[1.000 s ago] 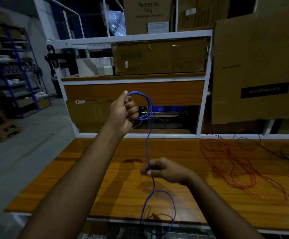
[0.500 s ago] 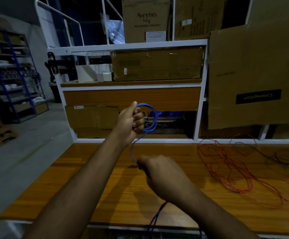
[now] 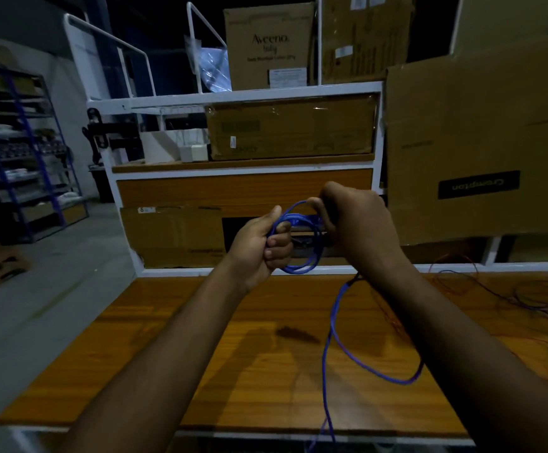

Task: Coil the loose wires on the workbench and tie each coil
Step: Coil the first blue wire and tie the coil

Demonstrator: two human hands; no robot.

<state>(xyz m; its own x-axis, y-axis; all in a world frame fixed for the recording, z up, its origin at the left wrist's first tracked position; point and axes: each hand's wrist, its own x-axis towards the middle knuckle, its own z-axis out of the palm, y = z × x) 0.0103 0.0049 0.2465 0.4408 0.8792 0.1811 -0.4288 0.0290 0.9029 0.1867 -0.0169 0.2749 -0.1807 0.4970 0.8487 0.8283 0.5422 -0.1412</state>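
Above the desk's (image 3: 174, 364) far edge, the left hand (image 3: 259, 248) grips a small coil of blue wire (image 3: 302, 243), fingers curled tight round its loops. The right hand (image 3: 359, 230) pinches the coil's top — the loose tail drops beneath it, looping over the desk past the near edge. Red wires (image 3: 462, 279) lie tangled toward the far right corner.

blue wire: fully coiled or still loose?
Partly coiled. The left hand grips a few loops of the blue wire; the right hand pinches it, and a long tail hangs past the workbench edge.
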